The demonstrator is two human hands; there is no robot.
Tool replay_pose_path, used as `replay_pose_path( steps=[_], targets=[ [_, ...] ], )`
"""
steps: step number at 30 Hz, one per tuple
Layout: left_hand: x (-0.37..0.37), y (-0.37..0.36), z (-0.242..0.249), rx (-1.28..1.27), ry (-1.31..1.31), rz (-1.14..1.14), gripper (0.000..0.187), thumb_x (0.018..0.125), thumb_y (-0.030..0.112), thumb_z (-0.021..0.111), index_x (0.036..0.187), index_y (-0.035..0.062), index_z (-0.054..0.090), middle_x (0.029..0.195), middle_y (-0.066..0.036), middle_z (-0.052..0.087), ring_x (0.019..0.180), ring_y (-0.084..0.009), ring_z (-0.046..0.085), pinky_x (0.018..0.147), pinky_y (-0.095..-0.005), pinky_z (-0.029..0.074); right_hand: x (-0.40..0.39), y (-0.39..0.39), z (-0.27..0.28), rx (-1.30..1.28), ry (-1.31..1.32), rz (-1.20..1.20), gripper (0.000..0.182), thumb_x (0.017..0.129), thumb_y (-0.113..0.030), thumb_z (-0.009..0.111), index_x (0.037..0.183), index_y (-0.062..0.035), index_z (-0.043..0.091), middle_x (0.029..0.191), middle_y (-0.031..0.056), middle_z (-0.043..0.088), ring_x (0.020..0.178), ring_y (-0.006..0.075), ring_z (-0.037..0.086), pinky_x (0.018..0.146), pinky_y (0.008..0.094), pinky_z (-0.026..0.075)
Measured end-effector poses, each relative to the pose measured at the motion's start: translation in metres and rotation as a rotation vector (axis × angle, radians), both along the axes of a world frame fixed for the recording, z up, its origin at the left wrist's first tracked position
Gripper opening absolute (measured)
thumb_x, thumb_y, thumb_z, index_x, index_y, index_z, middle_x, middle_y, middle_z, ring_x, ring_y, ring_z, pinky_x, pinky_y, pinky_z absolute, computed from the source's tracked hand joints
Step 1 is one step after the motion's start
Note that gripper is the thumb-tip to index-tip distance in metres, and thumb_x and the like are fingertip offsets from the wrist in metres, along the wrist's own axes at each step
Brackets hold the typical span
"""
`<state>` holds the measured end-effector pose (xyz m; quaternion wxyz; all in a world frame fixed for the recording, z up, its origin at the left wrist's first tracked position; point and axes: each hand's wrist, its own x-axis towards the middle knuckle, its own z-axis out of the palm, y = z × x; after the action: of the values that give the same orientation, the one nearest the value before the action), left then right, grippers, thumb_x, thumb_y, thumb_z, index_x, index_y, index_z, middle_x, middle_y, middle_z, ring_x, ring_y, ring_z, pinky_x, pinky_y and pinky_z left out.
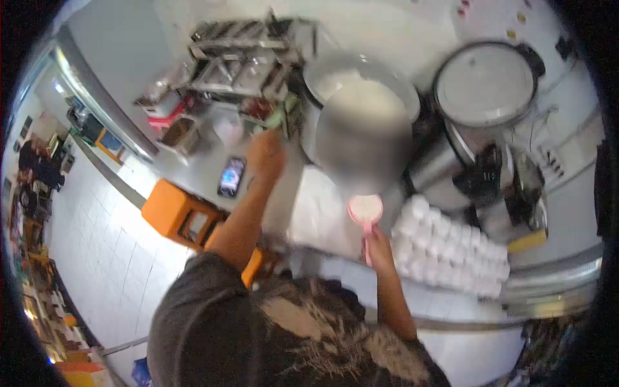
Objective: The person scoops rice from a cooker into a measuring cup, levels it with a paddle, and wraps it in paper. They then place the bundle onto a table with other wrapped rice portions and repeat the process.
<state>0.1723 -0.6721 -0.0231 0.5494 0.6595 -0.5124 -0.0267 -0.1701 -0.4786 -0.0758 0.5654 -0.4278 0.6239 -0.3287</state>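
Observation:
My right hand (378,248) is closed round the handle of a pink scoop (366,226). The scoop's round bowl is filled with something white and grainy (366,208). It is just in front of a large round metal vessel (319,138), whose middle is blurred; pale contents (371,97) show at its top. My left hand (266,155) is stretched forward over the steel counter, right of a phone (231,176) with a lit screen. Motion smears its fingers, so a grip cannot be made out. A blurred green thing (277,118) is just beyond it.
Stacked white cups or tubs (448,248) line the counter's right front. Behind them is a large lidded pot (487,84). Steel trays (235,71) are at the back left, near a small metal container (179,135). An orange stool (171,209) is beside the counter.

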Motion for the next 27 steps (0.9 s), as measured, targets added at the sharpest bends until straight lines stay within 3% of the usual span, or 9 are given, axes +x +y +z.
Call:
replay_pose_path(
  steps=[3, 4, 7, 10, 14, 16, 22, 23, 27],
  targets=[
    [0.176, -0.044, -0.018, -0.399, 0.57, 0.343, 0.06, 0.09, 0.045, 0.07, 0.123, -0.0023, 0.052, 0.128, -0.023, 0.054, 0.115, -0.0342, 0.056, 0.093, -0.0468, 0.049, 0.006, -0.003, -0.028, -0.075, -0.15, -0.081, 0.028, 0.103, -0.017, 0.045, 0.125, -0.0051, 0.057, 0.072, -0.0022, 0.052, 0.054, 0.0084, 0.048, 0.043, 0.0269, 0.039],
    [0.218, -0.084, -0.007, -0.357, 0.953, 0.375, 0.069, 0.088, 0.052, 0.071, 0.124, -0.0022, 0.05, 0.133, -0.023, 0.051, 0.117, -0.0339, 0.054, 0.094, -0.0474, 0.049, 0.023, -0.007, -0.002, 0.004, -0.127, -0.123, 0.023, 0.102, -0.014, 0.043, 0.119, -0.0048, 0.056, 0.07, -0.0024, 0.05, 0.053, 0.0074, 0.046, 0.043, 0.0249, 0.039],
    [0.267, -0.177, -0.027, -0.008, 1.22, 0.04, 0.091, 0.082, 0.066, 0.071, 0.136, -0.0015, 0.042, 0.135, -0.021, 0.05, 0.117, -0.0328, 0.053, 0.095, -0.0505, 0.048, 0.035, -0.011, -0.018, -0.033, -0.109, -0.061, 0.024, 0.107, -0.032, 0.048, 0.108, -0.0092, 0.055, 0.064, -0.0032, 0.048, 0.05, 0.0075, 0.046, 0.041, 0.0257, 0.038],
    [0.247, -0.226, -0.043, -0.256, 1.365, -0.173, 0.081, 0.083, 0.054, 0.076, 0.135, -0.0021, 0.047, 0.117, -0.015, 0.054, 0.1, -0.0271, 0.054, 0.094, -0.0472, 0.049, 0.065, -0.013, -0.019, 0.012, 0.044, -0.12, 0.043, 0.095, -0.009, 0.047, 0.138, -0.0075, 0.048, 0.071, -0.0007, 0.051, 0.047, 0.0092, 0.047, 0.039, 0.0254, 0.04],
    [0.233, -0.23, -0.054, -0.052, 0.831, 0.191, 0.058, 0.077, 0.015, 0.085, 0.122, -0.0047, 0.055, 0.117, -0.014, 0.065, 0.106, -0.0223, 0.063, 0.089, -0.033, 0.05, 0.066, -0.014, -0.06, 0.119, -0.163, -0.172, 0.043, 0.096, -0.009, 0.048, 0.139, -0.007, 0.046, 0.074, 0.0015, 0.054, 0.047, 0.0105, 0.049, 0.039, 0.0263, 0.042],
    [0.233, -0.242, -0.063, -0.288, 1.076, -0.072, 0.061, 0.076, 0.007, 0.083, 0.127, -0.003, 0.051, 0.119, -0.015, 0.064, 0.107, -0.0243, 0.062, 0.094, -0.0348, 0.048, 0.071, -0.017, -0.067, 0.16, -0.242, -0.18, 0.043, 0.096, -0.009, 0.048, 0.139, -0.0071, 0.046, 0.075, 0.0023, 0.055, 0.047, 0.0109, 0.05, 0.039, 0.0264, 0.041],
    [0.213, -0.235, -0.052, -0.192, 0.966, 0.124, 0.076, 0.07, -0.002, 0.079, 0.139, -0.0003, 0.046, 0.13, -0.018, 0.059, 0.116, -0.0302, 0.059, 0.101, -0.0361, 0.046, 0.072, -0.031, -0.083, 0.13, -0.118, -0.125, 0.05, 0.096, -0.011, 0.048, 0.145, -0.0069, 0.041, 0.076, 0.0026, 0.055, 0.049, 0.0119, 0.05, 0.042, 0.0276, 0.043],
    [0.227, -0.269, -0.088, -0.203, 0.969, 0.147, 0.078, 0.071, -0.002, 0.079, 0.14, -0.0008, 0.044, 0.13, -0.02, 0.058, 0.118, -0.0316, 0.059, 0.1, -0.0369, 0.048, 0.075, -0.033, -0.08, 0.093, -0.064, -0.116, 0.054, 0.095, -0.011, 0.049, 0.148, -0.0074, 0.038, 0.076, 0.0026, 0.055, 0.049, 0.0121, 0.05, 0.042, 0.0279, 0.043],
    [0.219, -0.229, -0.05, -0.14, 1.062, 0.013, 0.082, 0.072, -0.002, 0.077, 0.144, -0.0003, 0.038, 0.128, -0.023, 0.059, 0.117, -0.0327, 0.06, 0.1, -0.0373, 0.049, 0.082, -0.044, -0.07, 0.015, -0.044, -0.139, 0.067, 0.093, -0.011, 0.05, 0.156, -0.0097, 0.027, 0.076, 0.0028, 0.055, 0.05, 0.0127, 0.05, 0.042, 0.0283, 0.043]
  ],
)
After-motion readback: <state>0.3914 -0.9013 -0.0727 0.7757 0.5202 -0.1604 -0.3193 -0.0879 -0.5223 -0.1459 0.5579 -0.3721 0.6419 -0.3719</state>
